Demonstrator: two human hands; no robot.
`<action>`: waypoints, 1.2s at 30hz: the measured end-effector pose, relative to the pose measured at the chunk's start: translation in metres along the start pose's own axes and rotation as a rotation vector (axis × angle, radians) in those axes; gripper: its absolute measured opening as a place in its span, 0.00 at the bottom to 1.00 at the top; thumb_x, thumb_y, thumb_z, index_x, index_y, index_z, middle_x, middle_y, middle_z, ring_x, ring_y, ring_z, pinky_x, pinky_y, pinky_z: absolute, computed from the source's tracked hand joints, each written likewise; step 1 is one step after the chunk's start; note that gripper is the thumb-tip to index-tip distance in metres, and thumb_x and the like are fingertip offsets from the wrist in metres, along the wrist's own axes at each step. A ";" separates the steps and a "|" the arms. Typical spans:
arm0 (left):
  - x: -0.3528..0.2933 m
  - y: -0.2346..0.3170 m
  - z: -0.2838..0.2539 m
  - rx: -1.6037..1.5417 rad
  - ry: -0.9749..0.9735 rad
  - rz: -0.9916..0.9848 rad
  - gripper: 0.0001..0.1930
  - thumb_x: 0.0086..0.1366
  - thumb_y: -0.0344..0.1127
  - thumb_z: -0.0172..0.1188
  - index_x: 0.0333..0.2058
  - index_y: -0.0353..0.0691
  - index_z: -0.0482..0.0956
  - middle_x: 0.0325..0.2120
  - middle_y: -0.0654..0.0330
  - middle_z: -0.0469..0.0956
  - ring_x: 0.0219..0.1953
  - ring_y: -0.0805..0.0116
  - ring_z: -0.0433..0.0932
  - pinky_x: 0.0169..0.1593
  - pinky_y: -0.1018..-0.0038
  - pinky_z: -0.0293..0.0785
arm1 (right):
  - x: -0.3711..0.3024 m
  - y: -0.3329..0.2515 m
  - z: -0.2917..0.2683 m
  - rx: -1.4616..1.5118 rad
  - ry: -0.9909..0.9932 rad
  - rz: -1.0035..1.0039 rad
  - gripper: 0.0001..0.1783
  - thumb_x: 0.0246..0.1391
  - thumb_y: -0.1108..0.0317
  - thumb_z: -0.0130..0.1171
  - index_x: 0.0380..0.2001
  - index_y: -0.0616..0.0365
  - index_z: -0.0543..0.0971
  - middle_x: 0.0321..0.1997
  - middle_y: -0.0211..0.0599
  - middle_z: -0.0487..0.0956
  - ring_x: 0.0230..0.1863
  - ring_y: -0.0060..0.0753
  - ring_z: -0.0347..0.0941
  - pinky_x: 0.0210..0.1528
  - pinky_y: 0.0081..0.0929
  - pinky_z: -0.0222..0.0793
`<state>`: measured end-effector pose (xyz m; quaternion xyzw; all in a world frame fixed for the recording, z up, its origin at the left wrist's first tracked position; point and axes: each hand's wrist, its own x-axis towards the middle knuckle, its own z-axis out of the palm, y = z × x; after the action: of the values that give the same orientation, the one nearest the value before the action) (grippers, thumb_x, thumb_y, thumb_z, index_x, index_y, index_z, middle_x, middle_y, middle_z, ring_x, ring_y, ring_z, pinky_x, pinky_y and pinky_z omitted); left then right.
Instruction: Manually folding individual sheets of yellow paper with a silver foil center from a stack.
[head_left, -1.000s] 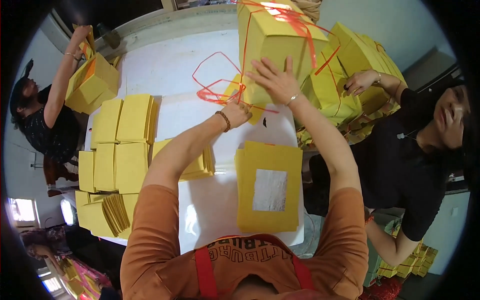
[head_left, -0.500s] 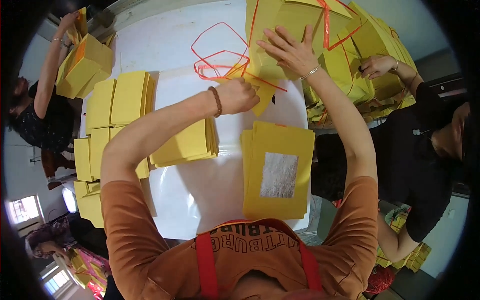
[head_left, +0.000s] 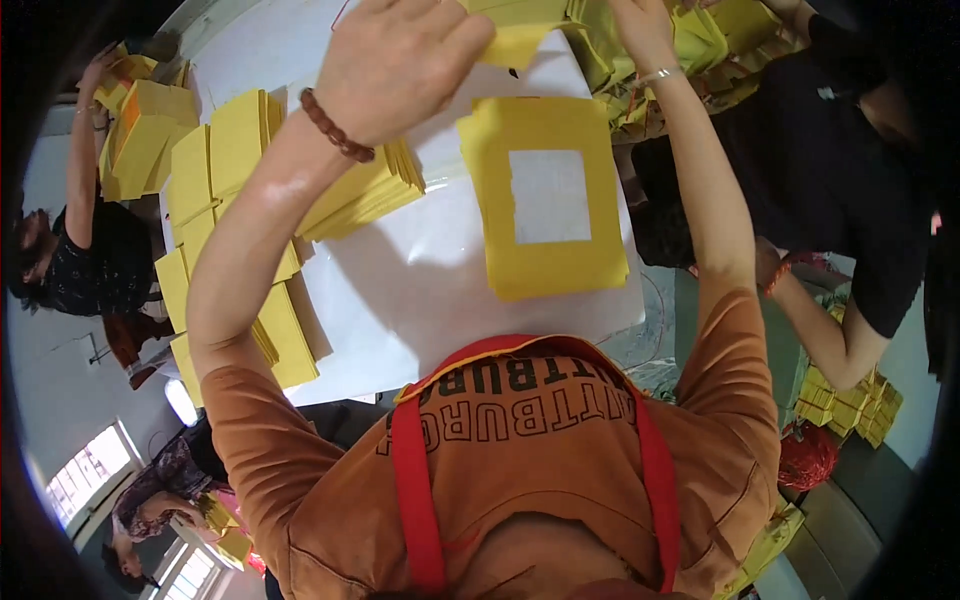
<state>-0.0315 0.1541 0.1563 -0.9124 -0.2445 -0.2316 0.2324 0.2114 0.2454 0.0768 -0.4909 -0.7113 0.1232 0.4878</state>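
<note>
- While both your arms stretched over the white table (head_left: 450, 270) in the head view, your left hand (head_left: 405, 70) was curled inward, its back to the camera; whether its fingers held anything, you could not tell.
- Your right hand (head_left: 643, 28) was cut off by the picture's upper border, beside the yellow bundles; its spread or grip could not be told.
- Between your hands, toward the table's far edge, lay a yellow flap (head_left: 520, 43) below a partly cropped yellow bundle (head_left: 525, 10); a thin red strand (head_left: 340, 14) showed beyond your left hand.
- Near the table's right edge sat a yellow stack (head_left: 548, 200) with a pale panel, touched by neither hand; more yellow stacks (head_left: 240, 140) lined the left edge.
- The step in hand seemed to be working strand and bundle together; the next move probably called for steadying the bundle with your right and keeping the strand untangled with your left.
</note>
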 end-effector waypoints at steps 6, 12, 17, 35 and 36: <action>-0.011 0.097 0.008 -0.004 0.123 0.034 0.06 0.41 0.35 0.54 0.19 0.45 0.67 0.15 0.66 0.62 0.20 0.71 0.65 0.25 0.74 0.59 | -0.122 -0.039 -0.058 1.126 -0.292 0.892 0.29 0.54 0.59 0.51 0.58 0.49 0.58 0.51 0.34 0.67 0.48 0.27 0.67 0.48 0.33 0.64; -0.032 0.182 -0.001 -0.234 -0.040 -0.117 0.10 0.47 0.39 0.58 0.27 0.43 0.71 0.22 0.65 0.68 0.26 0.70 0.68 0.31 0.73 0.60 | -0.188 -0.041 -0.059 0.916 -0.361 0.684 0.40 0.48 0.75 0.54 0.62 0.52 0.46 0.51 0.35 0.66 0.47 0.28 0.67 0.47 0.29 0.65; -0.071 0.191 0.012 -0.406 0.034 -0.650 0.20 0.51 0.40 0.60 0.43 0.40 0.71 0.43 0.51 0.70 0.45 0.55 0.68 0.46 0.64 0.62 | -0.202 -0.037 -0.069 0.824 -0.521 0.659 0.49 0.45 0.79 0.54 0.63 0.51 0.36 0.55 0.38 0.62 0.53 0.27 0.61 0.52 0.22 0.58; -0.079 0.166 0.072 -0.619 -0.029 -1.129 0.26 0.52 0.37 0.55 0.50 0.31 0.65 0.41 0.46 0.73 0.44 0.48 0.66 0.48 0.61 0.63 | -0.202 0.016 -0.040 0.669 -0.296 0.639 0.41 0.46 0.80 0.54 0.61 0.55 0.47 0.51 0.38 0.69 0.48 0.30 0.68 0.46 0.25 0.67; -0.076 0.161 0.075 -0.651 -0.055 -1.184 0.28 0.52 0.37 0.55 0.51 0.31 0.63 0.40 0.45 0.73 0.42 0.48 0.67 0.47 0.60 0.64 | -0.203 0.018 -0.038 0.680 -0.273 0.646 0.41 0.47 0.79 0.54 0.61 0.55 0.47 0.50 0.37 0.69 0.47 0.30 0.69 0.45 0.25 0.67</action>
<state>0.0223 0.0442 0.0060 -0.6536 -0.6268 -0.3586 -0.2266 0.2612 0.0771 -0.0327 -0.4790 -0.4994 0.5568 0.4595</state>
